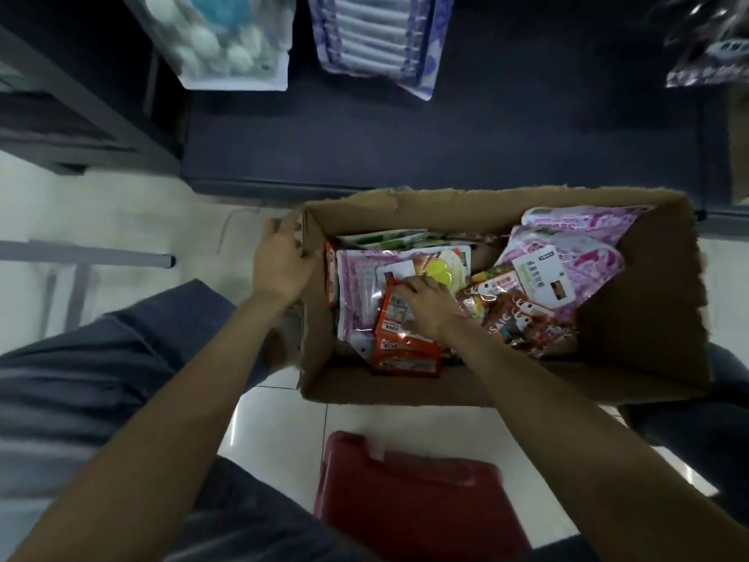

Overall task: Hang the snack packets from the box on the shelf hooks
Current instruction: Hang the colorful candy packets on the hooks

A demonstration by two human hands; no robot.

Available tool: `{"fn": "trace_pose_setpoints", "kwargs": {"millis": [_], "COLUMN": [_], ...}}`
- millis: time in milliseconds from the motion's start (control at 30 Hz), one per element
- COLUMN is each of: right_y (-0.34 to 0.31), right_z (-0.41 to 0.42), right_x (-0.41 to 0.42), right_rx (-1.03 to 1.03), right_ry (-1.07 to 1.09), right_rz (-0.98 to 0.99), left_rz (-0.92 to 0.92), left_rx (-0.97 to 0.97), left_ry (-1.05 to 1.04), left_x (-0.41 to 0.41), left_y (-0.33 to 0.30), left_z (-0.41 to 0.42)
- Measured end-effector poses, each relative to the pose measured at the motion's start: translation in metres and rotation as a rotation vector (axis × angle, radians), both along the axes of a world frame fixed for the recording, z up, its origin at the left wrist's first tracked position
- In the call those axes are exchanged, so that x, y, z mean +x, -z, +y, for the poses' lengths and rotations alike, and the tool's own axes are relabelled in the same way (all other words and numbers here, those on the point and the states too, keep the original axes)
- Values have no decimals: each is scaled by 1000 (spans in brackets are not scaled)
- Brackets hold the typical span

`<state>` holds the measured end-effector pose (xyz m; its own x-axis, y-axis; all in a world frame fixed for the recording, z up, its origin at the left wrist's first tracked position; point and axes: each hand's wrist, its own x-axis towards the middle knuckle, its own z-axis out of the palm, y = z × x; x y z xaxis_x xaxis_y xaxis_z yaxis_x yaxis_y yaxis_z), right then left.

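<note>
Nearest, red stool point(421, 505). Left hand point(281, 263) gripping cardboard box point(648, 318) corner; right hand point(425, 302) pinching orange snack packets point(399, 338). Probably light, crinkly, slippery; best pinched near top edge.

Brown box point(648, 318), orange-red packets point(405, 350), pink-patterned packets point(575, 253).

Dim overall; floor tiles point(283, 432) glare; edges blurred, warped

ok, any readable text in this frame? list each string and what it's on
"SAIC", partly cut off: dark brown snack packet in the cardboard box.
White label on pink packet: print too blurred to read.
Labels on orange-red packets under the right hand: too small and blurred.
Nothing else readable.
</note>
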<state>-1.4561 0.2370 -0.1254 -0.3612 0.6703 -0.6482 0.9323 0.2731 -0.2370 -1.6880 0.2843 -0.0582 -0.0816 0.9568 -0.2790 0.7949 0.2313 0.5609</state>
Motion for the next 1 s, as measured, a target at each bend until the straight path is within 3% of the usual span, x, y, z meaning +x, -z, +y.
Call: {"fn": "trace_pose_setpoints", "kwargs": {"millis": [100, 200, 367, 600, 833, 1000], "right_y": [21, 29, 31, 12, 32, 48], "right_z": [5, 14, 16, 21, 3, -1], "right_x": [-10, -23, -23, 6, -1, -8], "right_rx": [-81, -106, -2, 127, 107, 164], "right_ry": [2, -142, -365, -75, -699, -885], "right_rz": [-34, -121, -234, 29, -104, -164], "left_rz": [-43, -48, -63, -61, -53, -40], "left_rx": [-11, -8, -9, 2, -10, -16], "left_ry": [0, -7, -5, -14, -30, -44], "left_x": [-7, -9, -12, -10, -7, -5], "left_y": [5, 4, 5, 8, 7, 7], "left_z": [-2, 1, 0, -3, -4, -3]}}
